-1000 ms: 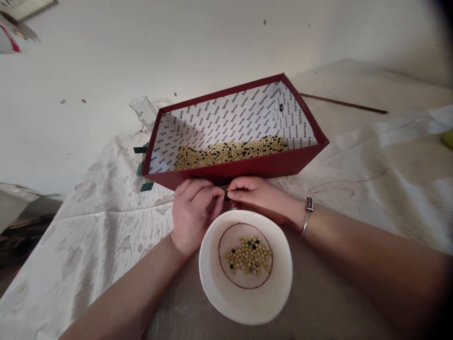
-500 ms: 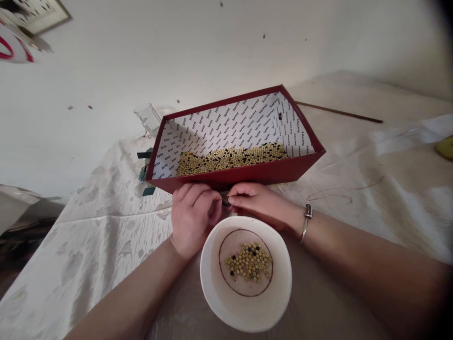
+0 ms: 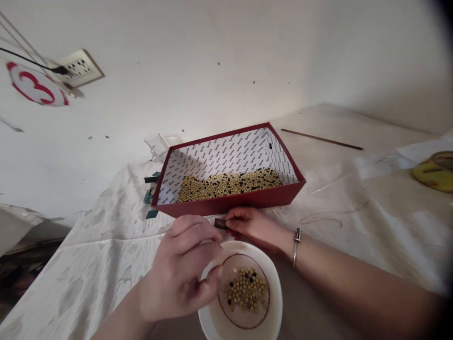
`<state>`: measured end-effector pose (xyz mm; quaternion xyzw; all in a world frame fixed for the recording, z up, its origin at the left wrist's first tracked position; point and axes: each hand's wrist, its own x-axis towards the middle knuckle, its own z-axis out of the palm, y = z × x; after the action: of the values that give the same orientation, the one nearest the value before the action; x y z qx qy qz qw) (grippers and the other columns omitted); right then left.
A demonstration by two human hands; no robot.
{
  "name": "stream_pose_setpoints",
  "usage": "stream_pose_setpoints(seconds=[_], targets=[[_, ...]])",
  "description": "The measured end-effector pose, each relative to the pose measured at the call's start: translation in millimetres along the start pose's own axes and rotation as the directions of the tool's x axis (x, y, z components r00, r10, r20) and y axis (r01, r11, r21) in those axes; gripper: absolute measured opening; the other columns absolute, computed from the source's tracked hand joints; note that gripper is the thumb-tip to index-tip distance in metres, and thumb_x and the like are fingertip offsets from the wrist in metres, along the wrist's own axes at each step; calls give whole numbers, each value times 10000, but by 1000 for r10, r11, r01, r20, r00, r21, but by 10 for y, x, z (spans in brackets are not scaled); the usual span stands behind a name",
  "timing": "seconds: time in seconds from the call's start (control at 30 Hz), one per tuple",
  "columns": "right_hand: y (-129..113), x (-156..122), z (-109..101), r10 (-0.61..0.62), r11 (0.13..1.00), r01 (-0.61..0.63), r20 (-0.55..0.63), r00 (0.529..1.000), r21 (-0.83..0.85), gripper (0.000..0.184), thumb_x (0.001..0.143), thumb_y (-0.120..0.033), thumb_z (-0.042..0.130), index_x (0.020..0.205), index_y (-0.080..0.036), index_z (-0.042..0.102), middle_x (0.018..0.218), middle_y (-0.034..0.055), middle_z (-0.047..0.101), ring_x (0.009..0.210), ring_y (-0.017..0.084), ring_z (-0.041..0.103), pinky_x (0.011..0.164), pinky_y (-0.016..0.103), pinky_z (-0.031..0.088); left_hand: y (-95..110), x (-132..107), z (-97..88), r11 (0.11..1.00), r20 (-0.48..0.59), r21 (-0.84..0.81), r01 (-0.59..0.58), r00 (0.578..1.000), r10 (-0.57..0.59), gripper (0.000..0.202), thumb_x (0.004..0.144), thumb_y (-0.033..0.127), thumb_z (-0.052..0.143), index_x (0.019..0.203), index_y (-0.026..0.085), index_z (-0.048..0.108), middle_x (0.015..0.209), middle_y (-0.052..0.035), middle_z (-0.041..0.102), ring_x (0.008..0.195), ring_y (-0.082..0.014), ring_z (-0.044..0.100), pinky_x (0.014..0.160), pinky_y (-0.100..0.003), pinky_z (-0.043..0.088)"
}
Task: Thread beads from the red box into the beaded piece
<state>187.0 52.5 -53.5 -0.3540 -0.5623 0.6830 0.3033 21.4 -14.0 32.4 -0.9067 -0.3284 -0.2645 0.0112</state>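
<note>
A small, flat, dark brown piece (image 3: 220,224) of undetermined material was gripped at one end by the right hand (image 3: 251,227), between closely pinched thumb and fingers. Its free end was directed toward the left. The left hand (image 3: 187,264) was positioned over the near-left rim of a deep, round white bowl (image 3: 275,300), its fingers curled and its thumb parted from them; whether anything was held there could not be determined.

The piece was judged to be light and fairly stiff, best taken by its edges with the fingertips. The small, round yellow and black beads (image 3: 247,289) on the floor of the bowl, just below the right hand, were judged to be light, hard and prone to rolling; pinching them singly was advisable.

Directly beyond both hands, a long red box (image 3: 251,199) with a white printed lining was located, its near wall limiting forward clearance. A clear glass (image 3: 156,145) was seen beyond the left hand. Beyond the right hand, a thin brown stick (image 3: 322,139) was laid; right of its wrist, a thin reddish thread (image 3: 325,220) was looped on the cloth-covered table (image 3: 116,245).
</note>
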Motion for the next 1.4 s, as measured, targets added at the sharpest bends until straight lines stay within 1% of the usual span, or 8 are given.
stream_pose_setpoints(seconds=[0.27, 0.37, 0.47, 0.7, 0.93, 1.13, 1.23, 1.4], targets=[[-48, -17, 10, 38, 997, -40, 24, 999, 61, 108, 747, -258, 532, 721, -153, 524, 662, -7, 552, 566, 76, 481, 558, 205, 378, -613, 564, -128, 890, -67, 308, 335, 941, -331, 161, 789, 284, 457, 806, 202, 594, 868, -29, 624, 835, -162, 561, 759, -307, 441], [-58, -10, 11, 32, 998, -34, 31, 999, 55, 96, 750, -240, 528, 712, -153, 520, 662, -7, 558, 568, 78, 489, 576, 211, 393, -1019, 776, -28, 770, 385, 495, 403, 693, -610, 275, 796, 367, 384, 916, 244, 599, 937, -20, 636, 825, -173, 566, 702, -296, 426], [-51, -4, 1, 15, 1000, -15, 22, 1000, 2, 100, 755, -244, 525, 710, -155, 532, 644, -10, 548, 571, 83, 494, 576, 214, 398, -1282, 877, 134, 755, 557, 532, 382, 514, -652, 244, 634, 385, 562, 820, 249, 641, 806, -24, 668, 687, -177, 580, 598, -267, 414], [-26, 2, -15, -22, 1000, 22, 22, 1000, 4, 115, 767, -263, 511, 719, -163, 542, 637, -11, 552, 565, 87, 497, 567, 215, 397, -1242, 898, 235, 753, 634, 549, 363, 406, -658, 211, 554, 352, 588, 727, 253, 656, 767, -32, 671, 622, -167, 562, 544, -254, 393], [-48, -24, -9, 0, 1000, 0, 18, 1000, 27, 89, 759, -244, 521, 731, -160, 540, 645, -20, 540, 555, 72, 487, 557, 199, 388, -1231, 894, 211, 749, 557, 553, 366, 506, -658, 174, 596, 330, 568, 728, 252, 650, 730, -2, 660, 621, -146, 555, 527, -228, 367], [-3, -17, -30, -11, 997, 9, 30, 999, 76, 113, 748, -264, 546, 740, -151, 546, 683, -7, 574, 580, 75, 506, 585, 213, 408, -1083, 834, 1, 697, 198, 576, 426, 755, -625, 227, 761, 358, 451, 838, 217, 610, 898, -38, 631, 788, -187, 544, 613, -283, 385], [-15, -22, -24, 21, 994, -24, 33, 999, 103, 99, 749, -249, 542, 736, -152, 539, 676, -7, 573, 576, 72, 502, 579, 209, 408, -765, 641, -125, 766, -193, 441, 467, 883, -427, 157, 753, 354, 523, 765, 216, 598, 786, -19, 614, 692, -149, 537, 581, -269, 404], [-23, -25, -18, 57, 993, -58, 10, 998, 100, 77, 737, -239, 545, 745, -162, 538, 690, -1, 574, 571, 73, 490, 555, 202, 405, -297, 185, 35, 937, -208, 309, 160, 973, -98, 69, 696, 221, 629, 762, 210, 615, 797, -14, 606, 771, -141, 552, 693, -277, 451]])
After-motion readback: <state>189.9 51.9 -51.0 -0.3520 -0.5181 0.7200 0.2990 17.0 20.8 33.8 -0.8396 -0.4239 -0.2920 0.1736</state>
